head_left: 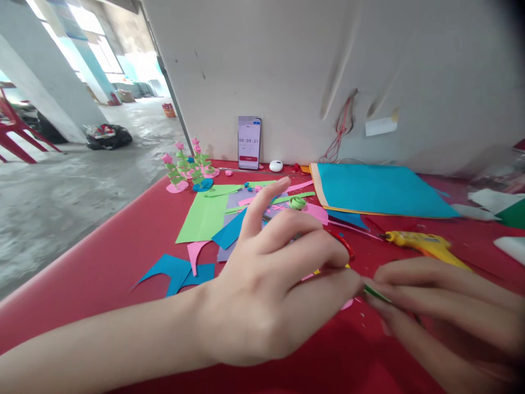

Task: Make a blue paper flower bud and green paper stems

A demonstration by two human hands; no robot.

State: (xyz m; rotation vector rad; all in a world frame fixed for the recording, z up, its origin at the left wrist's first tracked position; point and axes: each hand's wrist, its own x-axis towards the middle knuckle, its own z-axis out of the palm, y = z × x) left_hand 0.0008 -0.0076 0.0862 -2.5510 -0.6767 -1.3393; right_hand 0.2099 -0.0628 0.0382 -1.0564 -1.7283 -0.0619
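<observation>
My left hand (274,290) reaches across the middle of the view, its index finger raised and the other fingers curled into a pinch. At its fingertips is a small green paper strip (377,293), mostly hidden by fingers. My right hand (447,312), partly blurred at the lower right, pinches the same strip, and the two hands' fingertips meet there. Behind my left hand lie a green paper coil (297,203), a light green sheet (200,216) and pink strips. A pair of scissors with red handles (343,243) is partly covered by my left hand.
Small paper flowers (197,164) stand at the table's left edge. A phone (249,143) showing a timer leans on the wall beside a white earbud case (276,166). Blue sheets (381,189) and a yellow glue gun (426,244) lie right. Blue scraps (174,273) lie left.
</observation>
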